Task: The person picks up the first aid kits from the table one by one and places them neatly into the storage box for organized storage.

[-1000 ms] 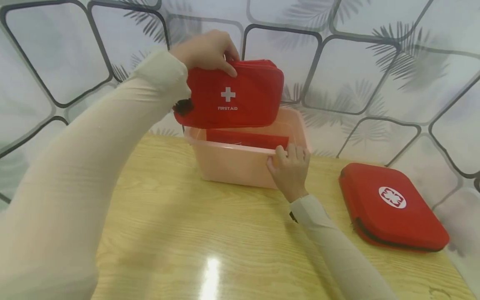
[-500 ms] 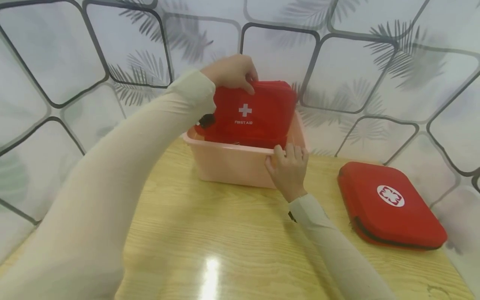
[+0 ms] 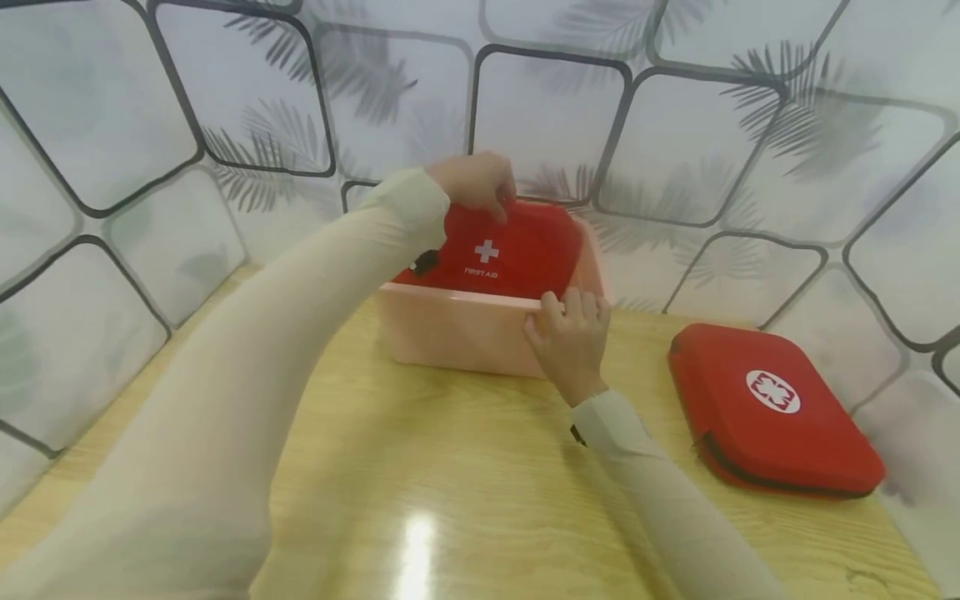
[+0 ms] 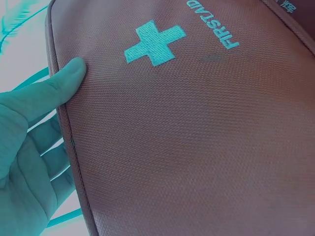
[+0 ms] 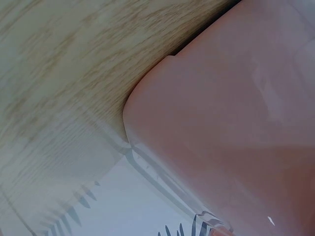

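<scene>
My left hand (image 3: 478, 182) pinches the top edge of a red first aid pouch (image 3: 521, 258) with a white cross. The pouch leans back inside a pink plastic bin (image 3: 457, 329), its lower part hidden behind the front wall. In the left wrist view, the thumb of the left hand (image 4: 34, 132) lies on the front face of the pouch (image 4: 192, 132), with the other fingers behind it. My right hand (image 3: 573, 346) grips the bin's front rim near its right corner. The right wrist view shows the bin's side (image 5: 211, 108) but no fingers.
A red zippered hard case (image 3: 780, 417) with a round white emblem lies on the wooden table (image 3: 480, 467), right of the bin. Behind the bin rises a patterned backdrop (image 3: 547, 125) of dark outlines and leaves.
My left hand has lowered the first aid pouch from above the bin down into it, covering the red item seen inside earlier. The right hand keeps its hold on the rim.
</scene>
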Available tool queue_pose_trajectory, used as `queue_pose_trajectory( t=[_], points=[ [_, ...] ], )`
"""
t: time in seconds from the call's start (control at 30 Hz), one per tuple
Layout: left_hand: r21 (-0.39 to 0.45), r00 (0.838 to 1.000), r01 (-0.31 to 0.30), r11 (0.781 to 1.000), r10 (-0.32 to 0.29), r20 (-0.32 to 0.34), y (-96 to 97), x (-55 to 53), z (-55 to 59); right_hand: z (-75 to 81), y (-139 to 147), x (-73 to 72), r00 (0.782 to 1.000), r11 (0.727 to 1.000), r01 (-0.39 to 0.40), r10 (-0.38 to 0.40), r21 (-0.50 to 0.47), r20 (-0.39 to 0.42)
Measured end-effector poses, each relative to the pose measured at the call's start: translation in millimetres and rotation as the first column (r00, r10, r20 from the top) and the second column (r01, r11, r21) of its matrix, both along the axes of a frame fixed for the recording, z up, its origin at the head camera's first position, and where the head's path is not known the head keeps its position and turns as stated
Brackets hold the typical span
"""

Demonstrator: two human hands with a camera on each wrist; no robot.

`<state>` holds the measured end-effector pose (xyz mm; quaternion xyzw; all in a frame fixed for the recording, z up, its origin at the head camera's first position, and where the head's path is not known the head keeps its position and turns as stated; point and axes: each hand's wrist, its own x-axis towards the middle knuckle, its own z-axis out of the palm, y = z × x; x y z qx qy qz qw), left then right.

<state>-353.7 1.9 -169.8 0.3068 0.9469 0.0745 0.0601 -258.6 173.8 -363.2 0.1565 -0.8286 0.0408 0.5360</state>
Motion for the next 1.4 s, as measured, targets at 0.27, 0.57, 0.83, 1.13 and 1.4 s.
queue_pose_trajectory(
  t=[0.27,0.57,0.83,1.13,1.4],
  points=[
    [-0.047,1.000,-0.015,0.999,0.015,0.003,6.2,-11.1,-8.4,1.7,1,1.2,1.000,1.000,0.013,-0.013,-0.005,0.011],
    [-0.095,0.999,-0.034,0.995,0.035,0.015,8.8,-20.8,-23.7,-1.7,1,-1.7,1.000,1.000,0.012,-0.012,0.007,-0.005],
    [-0.093,0.998,-0.044,0.995,0.047,0.036,14.3,-36.0,-45.7,-0.9,-2,0.4,1.000,1.000,0.016,-0.015,0.011,-0.008],
    [-0.168,0.994,-0.073,0.983,0.087,0.074,18.2,-72.5,-71.2,0.0,-1,1.8,1.000,1.000,0.017,-0.017,0.011,0.002],
    [-0.201,0.997,0.004,0.979,0.010,0.070,18.9,-73.6,-70.4,-1.1,-2,1.1,1.000,1.000,0.000,0.000,-0.006,-0.008]
  ],
)
